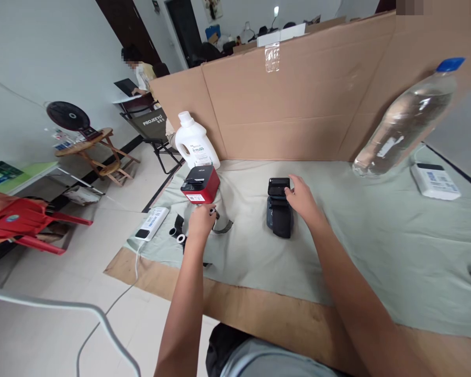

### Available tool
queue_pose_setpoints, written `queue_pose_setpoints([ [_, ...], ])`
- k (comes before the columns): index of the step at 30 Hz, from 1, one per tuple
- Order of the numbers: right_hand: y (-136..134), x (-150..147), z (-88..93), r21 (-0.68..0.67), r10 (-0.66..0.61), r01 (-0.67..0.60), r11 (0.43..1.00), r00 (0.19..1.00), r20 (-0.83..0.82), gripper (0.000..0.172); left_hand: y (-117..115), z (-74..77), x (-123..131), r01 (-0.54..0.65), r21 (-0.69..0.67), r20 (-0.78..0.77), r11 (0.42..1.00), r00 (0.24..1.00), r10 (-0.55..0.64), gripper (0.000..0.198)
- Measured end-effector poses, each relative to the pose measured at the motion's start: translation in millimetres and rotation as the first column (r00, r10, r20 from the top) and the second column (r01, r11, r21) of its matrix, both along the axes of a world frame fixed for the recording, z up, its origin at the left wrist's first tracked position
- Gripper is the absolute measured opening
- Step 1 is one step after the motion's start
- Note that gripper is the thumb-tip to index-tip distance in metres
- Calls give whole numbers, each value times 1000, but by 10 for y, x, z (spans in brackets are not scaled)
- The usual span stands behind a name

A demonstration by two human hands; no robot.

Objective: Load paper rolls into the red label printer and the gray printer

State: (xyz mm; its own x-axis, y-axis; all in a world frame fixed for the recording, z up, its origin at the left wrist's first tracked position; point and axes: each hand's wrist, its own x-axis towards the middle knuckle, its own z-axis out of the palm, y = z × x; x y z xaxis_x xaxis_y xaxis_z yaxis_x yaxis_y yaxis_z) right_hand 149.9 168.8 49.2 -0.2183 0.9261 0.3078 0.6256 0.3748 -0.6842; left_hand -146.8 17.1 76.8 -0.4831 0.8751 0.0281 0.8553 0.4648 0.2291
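My left hand is closed on a small dark roll with a light core, partly hidden by the fingers. A dark curved strip lies just right of it on the cloth. Several black rolls with white cores lie left of that hand. At the middle of the table rests a black handheld device, its lid tipped back. My right hand pinches the lid's right edge. Behind my left hand stands a red and black box-shaped device.
A white jug stands behind the red device, and a large water bottle leans at right against the cardboard wall. White power strips lie at both sides. Farther left, a person sits at a laptop.
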Motion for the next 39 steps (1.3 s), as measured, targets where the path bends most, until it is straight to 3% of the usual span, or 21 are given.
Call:
queue_pose_setpoints([
  [4, 25, 4, -44, -7, 10, -10, 1000, 1000, -2, 54, -236, 45, -70, -10, 13, 23, 1000, 1000, 10, 40],
  [8, 46, 8, -90, -10, 15, -15, 1000, 1000, 4, 54, -430, 25, -114, 4, -61, 44, 998, 999, -1, 40],
  [11, 49, -1, -108, -1, 21, -21, 1000, 1000, 9, 53, -486, 38, -89, 2, -89, -25, 996, 1000, -4, 40],
  [15, 42, 35, -40, 8, 8, -8, 1000, 1000, 7, 46, -429, 116, 134, 63, 126, -154, 990, 987, -43, 42],
  [18, 16, 138, 79, -38, 127, -124, 992, 989, 74, 29, -267, 100, 488, 191, 338, -54, 922, 982, -183, 35],
  [20, -20, 218, 153, -135, 297, -278, 951, 943, 152, 14, -94, 18, 755, 277, 422, 83, 863, 936, -341, 32],
  [22, -62, 280, 195, -218, 389, -344, 913, 896, 215, 10, 122, -104, 983, 286, 465, 237, 838, 872, -429, 31],
  [25, -105, 315, 186, -236, 302, -239, 942, 909, 286, 15, 466, -292, 1190, 185, 437, 536, 880, 732, -420, 35],
  [28, -93, 285, 129, -277, 192, -104, 955, 930, 314, 36, 738, -432, 1268, 70, 336, 808, 939, 491, -326, 48],
  [30, -67, 227, 87, -351, 167, -53, 935, 938, 303, 47, 860, -504, 1292, 31, 303, 888, 952, 354, -294, 52],
  [32, -49, 142, 52, -422, 164, -35, 906, 948, 273, 47, 944, -570, 1305, 18, 299, 916, 954, 275, -292, 53],
  [35, -58, 33, 32, -462, 125, 1, 887, 962, 241, 48, 1003, -660, 1304, 30, 313, 912, 949, 270, -309, 57],
  [39, -115, 67, 88, -465, 177, -47, 884, 955, 239, 49, 897, -801, 1284, 75, 392, 846, 917, 363, -391, 50],
])
